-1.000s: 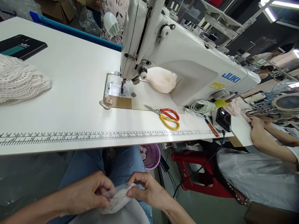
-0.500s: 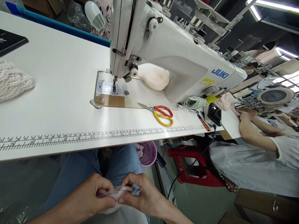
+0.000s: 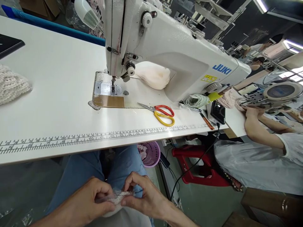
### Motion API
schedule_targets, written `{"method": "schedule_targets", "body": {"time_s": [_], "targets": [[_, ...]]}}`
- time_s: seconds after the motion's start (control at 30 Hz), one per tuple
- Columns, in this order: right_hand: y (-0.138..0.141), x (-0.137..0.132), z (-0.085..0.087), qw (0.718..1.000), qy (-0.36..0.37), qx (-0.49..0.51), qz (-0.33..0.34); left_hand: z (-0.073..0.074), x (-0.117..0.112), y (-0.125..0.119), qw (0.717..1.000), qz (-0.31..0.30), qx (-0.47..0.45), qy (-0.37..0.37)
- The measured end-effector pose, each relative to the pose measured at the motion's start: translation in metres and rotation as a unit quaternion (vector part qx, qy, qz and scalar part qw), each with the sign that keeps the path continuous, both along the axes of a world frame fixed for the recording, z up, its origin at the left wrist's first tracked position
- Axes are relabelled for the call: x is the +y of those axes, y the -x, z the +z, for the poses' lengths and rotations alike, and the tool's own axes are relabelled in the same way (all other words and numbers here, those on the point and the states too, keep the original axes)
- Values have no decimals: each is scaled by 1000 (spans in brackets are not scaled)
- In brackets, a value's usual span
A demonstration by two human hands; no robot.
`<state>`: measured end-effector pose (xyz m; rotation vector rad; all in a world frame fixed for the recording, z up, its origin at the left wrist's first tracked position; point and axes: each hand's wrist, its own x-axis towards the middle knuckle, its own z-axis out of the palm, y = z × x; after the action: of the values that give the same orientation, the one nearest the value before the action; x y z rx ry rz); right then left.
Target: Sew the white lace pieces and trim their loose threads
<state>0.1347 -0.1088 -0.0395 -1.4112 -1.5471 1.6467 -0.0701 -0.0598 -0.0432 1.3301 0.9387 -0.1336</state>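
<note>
Over my lap, below the table edge, both hands grip a small piece of white lace trim (image 3: 117,199) with sheer fabric. My left hand (image 3: 94,198) pinches its left end between thumb and fingers. My right hand (image 3: 139,197) pinches the other end, thumb in front and index finger bent behind. The fingers hide much of the piece. Beyond them, on the table, lie scissors (image 3: 161,114) with one red and one yellow handle, blades towards the left. The white sewing machine (image 3: 184,53) stands behind, its presser foot (image 3: 113,86) over the metal plate.
A ruler strip (image 3: 94,138) runs along the table's front edge. Crocheted lace (image 3: 13,84) lies at left, coiled cord (image 3: 196,101) and a phone (image 3: 217,112) at right. A purple basket (image 3: 152,154) and red stool (image 3: 189,167) stand below. A co-worker (image 3: 255,151) sits at right.
The view has shifted slightly, so the machine sits a little further left. Both hands keep their pinch on the lace trim; the right fingers have shifted slightly on it.
</note>
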Motion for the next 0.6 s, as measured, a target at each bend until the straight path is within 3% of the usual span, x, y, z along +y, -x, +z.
{"method": "schedule_targets", "body": {"time_s": [0.37, 0.6], "targets": [[2, -1, -2, 999, 35, -11, -26, -1, -3, 2, 999, 7, 22, -38], [5, 2, -3, 999, 33, 27, -29, -10, -4, 4, 1000, 17, -8, -9]]}}
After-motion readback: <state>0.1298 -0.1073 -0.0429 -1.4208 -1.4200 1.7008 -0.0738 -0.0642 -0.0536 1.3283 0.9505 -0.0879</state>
